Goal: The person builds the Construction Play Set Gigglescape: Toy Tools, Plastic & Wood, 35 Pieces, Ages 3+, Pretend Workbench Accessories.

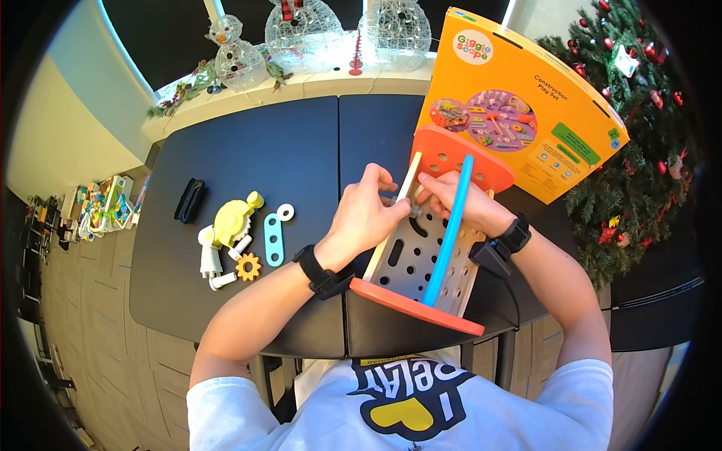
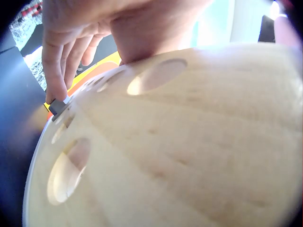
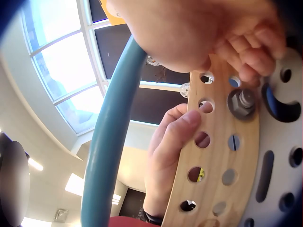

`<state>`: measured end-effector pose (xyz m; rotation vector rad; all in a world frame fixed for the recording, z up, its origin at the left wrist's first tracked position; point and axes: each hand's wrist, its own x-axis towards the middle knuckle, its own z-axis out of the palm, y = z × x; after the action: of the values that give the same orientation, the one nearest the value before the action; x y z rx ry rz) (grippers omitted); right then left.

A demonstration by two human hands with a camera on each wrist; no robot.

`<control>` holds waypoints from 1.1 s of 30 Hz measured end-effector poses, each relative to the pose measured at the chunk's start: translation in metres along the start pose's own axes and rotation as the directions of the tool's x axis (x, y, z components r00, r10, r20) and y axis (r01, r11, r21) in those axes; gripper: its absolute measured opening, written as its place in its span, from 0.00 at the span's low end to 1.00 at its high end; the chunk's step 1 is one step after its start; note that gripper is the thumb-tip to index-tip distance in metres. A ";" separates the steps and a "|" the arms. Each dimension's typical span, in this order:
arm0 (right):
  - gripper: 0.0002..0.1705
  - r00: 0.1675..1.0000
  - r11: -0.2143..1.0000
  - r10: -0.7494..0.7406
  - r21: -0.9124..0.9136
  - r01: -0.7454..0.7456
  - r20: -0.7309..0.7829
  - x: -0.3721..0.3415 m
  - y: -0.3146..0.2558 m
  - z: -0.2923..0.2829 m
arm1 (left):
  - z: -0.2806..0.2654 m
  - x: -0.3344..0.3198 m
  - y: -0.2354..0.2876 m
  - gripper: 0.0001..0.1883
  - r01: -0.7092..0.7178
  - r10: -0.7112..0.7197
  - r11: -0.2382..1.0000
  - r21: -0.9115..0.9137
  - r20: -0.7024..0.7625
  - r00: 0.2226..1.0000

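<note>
A toy toolbox with orange ends [image 1: 459, 146], a grey perforated base [image 1: 406, 267] and a blue handle bar [image 1: 449, 229] stands in front of me. My left hand [image 1: 361, 214] is at its left wooden side panel [image 2: 189, 132]. An index fingertip presses a grey bolt head [image 2: 57, 109] on the outer face, and the thumb lies on the panel's top edge. Inside the box, a grey hex nut [image 3: 240, 106] sits around the bolt's threaded end. Beneath the handle bar, my right hand [image 1: 470, 207] reaches in, its loosely bent fingers [image 3: 248, 59] right above the nut.
Left on the black table [image 1: 301, 150] lie a yellow-green and white toy tool [image 1: 233, 223], a teal strip [image 1: 274, 244], an orange gear [image 1: 248, 267], a white ring [image 1: 285, 212] and a black case [image 1: 189, 201]. A yellow box [image 1: 519, 98] stands behind the toolbox, beside a decorated tree [image 1: 632, 180].
</note>
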<state>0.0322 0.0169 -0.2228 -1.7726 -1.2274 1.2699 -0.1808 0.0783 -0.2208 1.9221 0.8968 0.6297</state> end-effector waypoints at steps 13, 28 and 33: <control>0.32 1.000 0.996 -0.007 0.094 0.005 0.023 -0.002 -0.001 -0.004 | 0.000 0.001 0.001 0.23 -0.002 0.002 1.000 0.009 0.006 1.000; 0.30 0.999 0.999 0.045 0.018 -0.045 -0.027 -0.001 -0.007 0.001 | -0.001 0.002 0.001 0.22 -0.008 0.008 1.000 0.020 -0.001 1.000; 0.29 0.999 0.999 0.019 0.042 -0.021 0.039 0.001 -0.003 -0.004 | -0.001 0.001 0.003 0.22 -0.010 0.010 1.000 0.024 -0.001 1.000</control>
<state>0.0348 0.0188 -0.2193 -1.7418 -1.1983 1.3374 -0.1796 0.0790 -0.2179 1.9488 0.8993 0.6289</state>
